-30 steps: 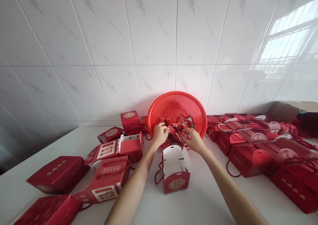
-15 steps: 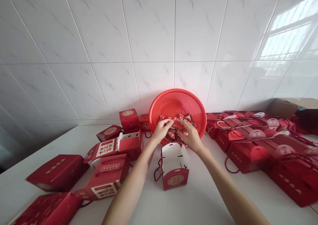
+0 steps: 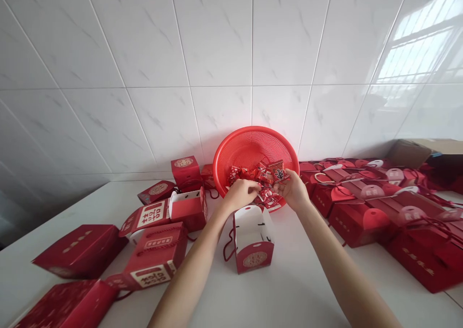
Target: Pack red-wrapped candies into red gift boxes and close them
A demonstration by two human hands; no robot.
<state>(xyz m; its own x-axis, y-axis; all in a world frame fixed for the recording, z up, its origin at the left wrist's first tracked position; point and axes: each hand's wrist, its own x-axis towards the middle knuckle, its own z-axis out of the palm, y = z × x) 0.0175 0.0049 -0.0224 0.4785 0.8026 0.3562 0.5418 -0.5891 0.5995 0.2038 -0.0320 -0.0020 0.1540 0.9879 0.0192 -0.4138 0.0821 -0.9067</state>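
A red mesh basket (image 3: 253, 142) leans against the tiled wall, with red wrapped candies (image 3: 265, 173) inside it. My left hand (image 3: 243, 194) is over the basket's front part, fingers curled together around a small red and white wrapped piece (image 3: 259, 187). On the right side of the basket, my right hand (image 3: 293, 191) has its thumb and fingers closed on a red candy packet (image 3: 279, 171). Just below my hands, an open red box (image 3: 254, 258) with a white inside stands on the white table, a dark red cord loop at its left.
Several red boxes (image 3: 81, 251) lie on the left, one with its white inside showing (image 3: 186, 198). Rows of closed red boxes (image 3: 358, 222) fill the right side. A brown cardboard box (image 3: 408, 153) sits at the far right, by the tiled wall (image 3: 220, 38).
My hands have moved apart. The left has come slightly nearer the open box, and the right has shifted right onto a packet. The view has shifted slightly.
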